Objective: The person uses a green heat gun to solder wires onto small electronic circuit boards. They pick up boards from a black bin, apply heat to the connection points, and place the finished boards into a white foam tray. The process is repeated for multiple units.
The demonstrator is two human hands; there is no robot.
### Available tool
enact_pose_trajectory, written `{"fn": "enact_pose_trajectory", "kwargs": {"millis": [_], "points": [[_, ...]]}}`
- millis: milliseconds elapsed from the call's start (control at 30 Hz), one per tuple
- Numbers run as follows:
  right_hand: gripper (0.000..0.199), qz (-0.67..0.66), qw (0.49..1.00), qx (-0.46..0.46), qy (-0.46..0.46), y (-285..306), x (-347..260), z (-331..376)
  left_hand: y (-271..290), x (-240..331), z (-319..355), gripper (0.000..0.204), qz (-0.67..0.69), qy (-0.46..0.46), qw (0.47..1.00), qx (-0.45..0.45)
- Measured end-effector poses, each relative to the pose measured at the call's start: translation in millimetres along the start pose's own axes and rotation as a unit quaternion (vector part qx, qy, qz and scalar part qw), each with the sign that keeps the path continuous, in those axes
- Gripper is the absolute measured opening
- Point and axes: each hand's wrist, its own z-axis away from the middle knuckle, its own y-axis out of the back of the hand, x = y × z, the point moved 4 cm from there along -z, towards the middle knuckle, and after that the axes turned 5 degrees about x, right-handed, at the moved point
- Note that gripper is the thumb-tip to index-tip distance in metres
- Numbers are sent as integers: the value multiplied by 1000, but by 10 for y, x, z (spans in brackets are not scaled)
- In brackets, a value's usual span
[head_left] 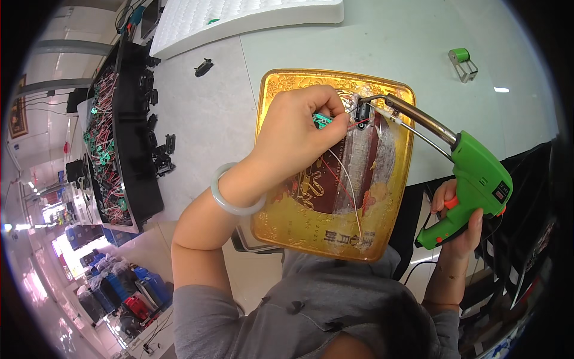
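My left hand (302, 122) is closed in a pinch on a small green circuit board (322, 121), above a gold and dark red tin lid (281, 230). Thin red and white wires (357, 206) trail down over the lid from near the board. A small black plastic part (362, 115) rests on the lid just right of my fingertips, with a red wire running to it. My right hand (461, 242) grips the handle of a green soldering gun (483, 173). Its metal tip and a thin feed tube converge at the top of the black part; the exact contact is too small to tell.
At the left stands a black bin (134, 155) full of wired green boards. Loose black parts (161, 157) lie beside it, one more (204, 67) farther back. A white foam tray (251, 15) is at the far edge, a green-rolled dispenser (463, 64) at far right.
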Motion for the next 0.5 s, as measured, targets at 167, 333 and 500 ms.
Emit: {"fn": "enact_pose_trajectory", "kwargs": {"millis": [167, 333, 500], "points": [[51, 9, 1000, 9, 1, -54, -2, -11, -3, -19, -3, 4, 2, -11, 1000, -3], [50, -16, 1000, 4, 0, -12, 7, -15, -2, -7, -4, 4, 3, -15, 1000, -2], [49, -20, 1000, 1, 1, 12, 35, -3, 0, 0, -3, 5, -1, -8, 1000, -1]]}}
